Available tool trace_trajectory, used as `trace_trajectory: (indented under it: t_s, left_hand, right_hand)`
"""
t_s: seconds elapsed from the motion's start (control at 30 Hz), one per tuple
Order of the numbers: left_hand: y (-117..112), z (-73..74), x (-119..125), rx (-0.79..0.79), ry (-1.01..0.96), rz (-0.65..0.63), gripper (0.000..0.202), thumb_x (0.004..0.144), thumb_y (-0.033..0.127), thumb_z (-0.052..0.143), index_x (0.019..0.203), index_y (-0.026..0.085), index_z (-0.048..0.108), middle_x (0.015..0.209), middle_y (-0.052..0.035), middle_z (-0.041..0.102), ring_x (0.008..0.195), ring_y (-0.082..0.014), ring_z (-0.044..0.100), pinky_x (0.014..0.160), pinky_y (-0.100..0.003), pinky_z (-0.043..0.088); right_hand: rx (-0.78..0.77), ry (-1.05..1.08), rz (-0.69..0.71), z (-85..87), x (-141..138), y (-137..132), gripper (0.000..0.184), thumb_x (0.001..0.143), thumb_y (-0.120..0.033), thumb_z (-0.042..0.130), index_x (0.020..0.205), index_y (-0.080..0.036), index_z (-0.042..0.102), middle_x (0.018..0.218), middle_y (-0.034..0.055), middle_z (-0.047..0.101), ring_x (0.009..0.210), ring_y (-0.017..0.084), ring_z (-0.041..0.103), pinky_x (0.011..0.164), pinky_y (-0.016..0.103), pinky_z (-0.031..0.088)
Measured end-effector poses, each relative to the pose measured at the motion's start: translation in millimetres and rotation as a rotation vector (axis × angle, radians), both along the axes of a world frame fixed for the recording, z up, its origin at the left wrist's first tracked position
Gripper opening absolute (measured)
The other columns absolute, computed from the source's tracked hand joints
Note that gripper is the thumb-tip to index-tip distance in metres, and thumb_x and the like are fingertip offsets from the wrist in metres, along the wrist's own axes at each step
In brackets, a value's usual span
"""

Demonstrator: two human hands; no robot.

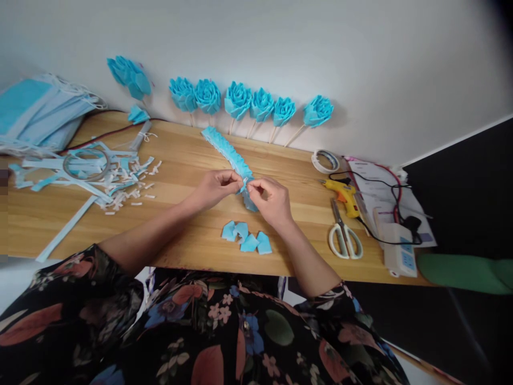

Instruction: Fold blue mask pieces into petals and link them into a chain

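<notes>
Between my fingertips is a small light-blue fabric petal (244,185), mostly covered by the fingers. My left hand (216,188) pinches it from the left, while my right hand (273,200) pinches its right side with thumb and forefinger. Beneath and behind both hands runs a long row of overlapping blue petals (224,148), slanting from the upper left toward me. Closer to the table's front edge, several loose blue folded petals (249,243) lie below my hands.
Several blue fabric roses on sticks (238,100) lean along the wall. Face masks (44,112) and cut scraps (116,182) lie left. At right are a tape roll (325,161), yellow glue gun (343,197), scissors (343,235), papers (385,187) and a white power strip (399,251) with cables.
</notes>
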State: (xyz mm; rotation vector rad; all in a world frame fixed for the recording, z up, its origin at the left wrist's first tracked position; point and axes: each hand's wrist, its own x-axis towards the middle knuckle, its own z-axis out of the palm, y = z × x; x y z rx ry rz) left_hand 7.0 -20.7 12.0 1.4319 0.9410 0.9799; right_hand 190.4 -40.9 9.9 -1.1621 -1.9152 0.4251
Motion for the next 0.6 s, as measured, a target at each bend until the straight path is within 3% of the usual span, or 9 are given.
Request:
trace_trajectory:
  t_s: [0.6]
  left_hand:
    - [1.1,0.4,-0.3,0.015,0.019,0.050,0.022,0.076,0.036,0.066,0.071,0.016,0.060,0.065,0.0023,0.055,0.060,-0.0094,0.046,0.061,-0.024,0.036]
  right_hand:
    - [-0.121,0.136,-0.062,10.0,0.2,-1.2,0.013,0.082,-0.023,0.058,0.071,-0.021,0.064,0.072,0.0002,0.069,0.066,0.014,0.058,0.067,0.027,0.046]
